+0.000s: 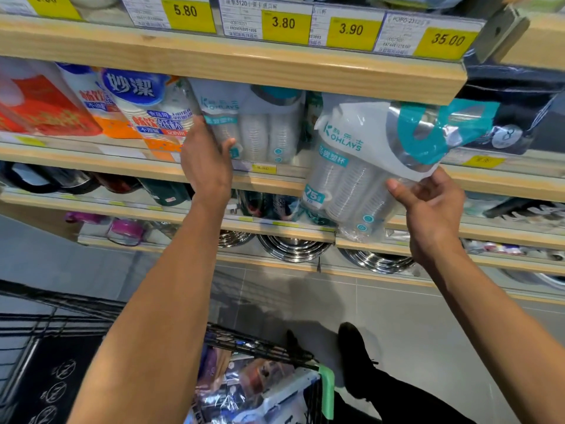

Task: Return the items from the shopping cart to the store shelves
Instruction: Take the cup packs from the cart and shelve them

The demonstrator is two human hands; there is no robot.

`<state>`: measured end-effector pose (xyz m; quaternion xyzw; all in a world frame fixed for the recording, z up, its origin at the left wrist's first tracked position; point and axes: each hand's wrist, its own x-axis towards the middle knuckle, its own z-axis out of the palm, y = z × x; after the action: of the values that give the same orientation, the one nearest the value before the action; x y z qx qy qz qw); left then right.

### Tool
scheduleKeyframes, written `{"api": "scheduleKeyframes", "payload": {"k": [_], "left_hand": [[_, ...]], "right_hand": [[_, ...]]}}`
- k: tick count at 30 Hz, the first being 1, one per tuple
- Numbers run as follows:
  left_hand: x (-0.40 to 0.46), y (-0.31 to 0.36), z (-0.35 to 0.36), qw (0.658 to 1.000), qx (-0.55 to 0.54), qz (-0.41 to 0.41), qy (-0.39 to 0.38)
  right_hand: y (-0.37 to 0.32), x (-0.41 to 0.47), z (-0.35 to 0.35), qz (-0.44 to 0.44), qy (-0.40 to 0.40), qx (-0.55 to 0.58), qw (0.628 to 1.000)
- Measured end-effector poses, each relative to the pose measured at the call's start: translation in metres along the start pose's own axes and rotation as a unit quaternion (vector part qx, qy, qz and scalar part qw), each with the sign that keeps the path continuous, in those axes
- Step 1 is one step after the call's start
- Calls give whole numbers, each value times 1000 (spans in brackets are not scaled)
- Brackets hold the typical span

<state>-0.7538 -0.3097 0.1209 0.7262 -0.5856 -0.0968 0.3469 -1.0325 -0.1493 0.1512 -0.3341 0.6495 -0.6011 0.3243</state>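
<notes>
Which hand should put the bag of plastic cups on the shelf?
The right hand, probably. It already holds the loose cup pack in front of the shelf, beside the matching pack standing there. The left hand is busy gripping that shelved pack, perhaps shifting it aside.

Premises: a retail shop, housewares aisle. Tiered light wooden shelves point(232, 64) carry yellow price tags point(286, 26) along the front edges (5.80, 3.80, 3.90, 35.00 legible). Stock comprises bagged disposable cups point(146, 117), stacked stainless steel bowls point(293, 247) on a lower tier, and a black wire shopping cart point(260, 347) standing on grey floor tiles point(397, 325).
</notes>
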Motion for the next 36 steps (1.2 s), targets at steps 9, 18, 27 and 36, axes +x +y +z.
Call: {"api": "scheduleKeyframes", "payload": {"k": [9,18,27,36], "left_hand": [[-47,27,15,980,-173,75,-61],[-68,56,29,946,-164,89,-266],[-55,77,37,963,-187,78,-178],[-60,82,47,971,-227,22,-65]], "right_hand": [[0,21,18,-12,-34,16,999],[-9,54,32,16,-51,1,999],[-25,64,38,-143,64,-289,945],[-31,81,56,-146,112,-337,923]]}}
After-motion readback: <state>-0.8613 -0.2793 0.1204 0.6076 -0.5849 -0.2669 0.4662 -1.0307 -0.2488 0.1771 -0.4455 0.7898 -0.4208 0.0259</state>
